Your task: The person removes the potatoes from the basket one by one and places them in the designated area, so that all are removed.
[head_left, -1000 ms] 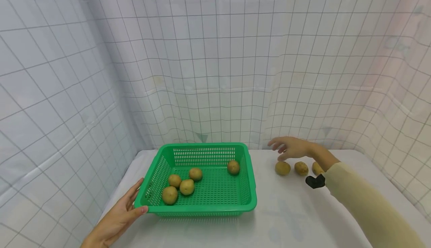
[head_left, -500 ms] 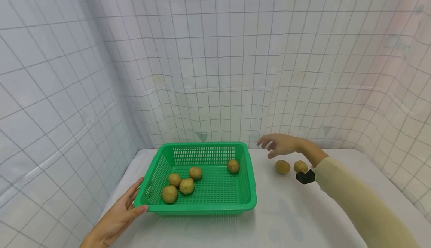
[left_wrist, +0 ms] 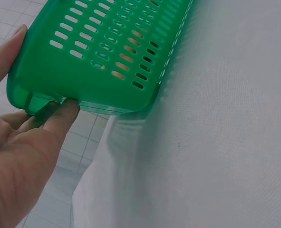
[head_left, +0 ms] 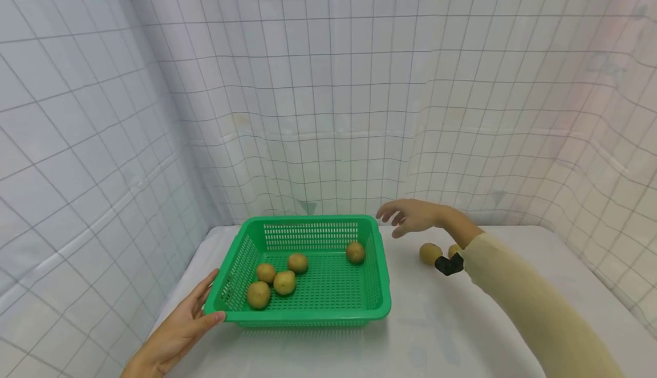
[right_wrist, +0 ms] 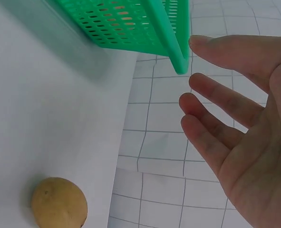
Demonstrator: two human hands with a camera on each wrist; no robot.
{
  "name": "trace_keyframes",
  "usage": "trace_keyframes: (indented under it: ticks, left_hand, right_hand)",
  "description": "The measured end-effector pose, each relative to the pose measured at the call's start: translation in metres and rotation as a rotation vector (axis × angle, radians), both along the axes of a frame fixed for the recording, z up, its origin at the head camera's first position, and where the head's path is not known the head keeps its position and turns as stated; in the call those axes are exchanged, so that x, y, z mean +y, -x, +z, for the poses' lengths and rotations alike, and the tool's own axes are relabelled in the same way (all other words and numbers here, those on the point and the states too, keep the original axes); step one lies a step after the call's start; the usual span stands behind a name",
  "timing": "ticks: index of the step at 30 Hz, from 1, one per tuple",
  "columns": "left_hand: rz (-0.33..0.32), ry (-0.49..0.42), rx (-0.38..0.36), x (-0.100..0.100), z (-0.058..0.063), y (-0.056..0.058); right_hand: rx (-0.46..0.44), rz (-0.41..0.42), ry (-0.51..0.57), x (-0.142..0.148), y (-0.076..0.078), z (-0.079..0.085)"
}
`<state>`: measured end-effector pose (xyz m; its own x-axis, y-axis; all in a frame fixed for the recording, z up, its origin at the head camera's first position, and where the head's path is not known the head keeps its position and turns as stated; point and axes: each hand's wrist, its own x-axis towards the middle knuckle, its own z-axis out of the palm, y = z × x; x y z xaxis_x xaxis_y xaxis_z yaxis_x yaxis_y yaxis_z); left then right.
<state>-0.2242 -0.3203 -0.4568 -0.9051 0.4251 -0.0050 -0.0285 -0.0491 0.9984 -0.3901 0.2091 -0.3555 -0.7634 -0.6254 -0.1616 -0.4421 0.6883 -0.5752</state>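
A green plastic basket (head_left: pixel 308 315) with slotted walls sits on the white table, with several potatoes (head_left: pixel 284 283) inside. My left hand (head_left: pixel 177 332) holds its front left corner, thumb on the front rim and fingers against the left side; the left wrist view shows thumb and fingers (left_wrist: pixel 62 118) on either side of that corner. Near the back right corner of the basket hovers my right hand (head_left: pixel 413 216), fingers spread and loosely bent, nothing in it. In the right wrist view its fingertips come close to the basket rim (right_wrist: pixel 166 35); contact cannot be made out.
Right of the basket lies a potato (head_left: pixel 430 253) on the white tablecloth (head_left: pixel 410 332). A second potato (head_left: pixel 454 250) is partly covered by the right wrist and a black strap piece (head_left: pixel 449 264). White grid-patterned curtains (head_left: pixel 328 110) enclose the back and sides.
My right hand has moved left from above the loose potatoes to the basket's back right corner. The forearm now hides the rightmost potato. My left hand and the basket stay put.
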Motion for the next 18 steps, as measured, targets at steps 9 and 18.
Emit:
trace_keyframes:
  ticks: [9, 18]
  left_hand:
    - [0.017, 0.007, -0.007, 0.001, 0.000, 0.000]
    - [0.015, 0.002, -0.007, 0.001, 0.000, 0.000]
  right_hand:
    - [-0.008, 0.048, 0.036, -0.021, 0.003, -0.001]
    - [-0.007, 0.090, 0.068, -0.039, 0.010, -0.004]
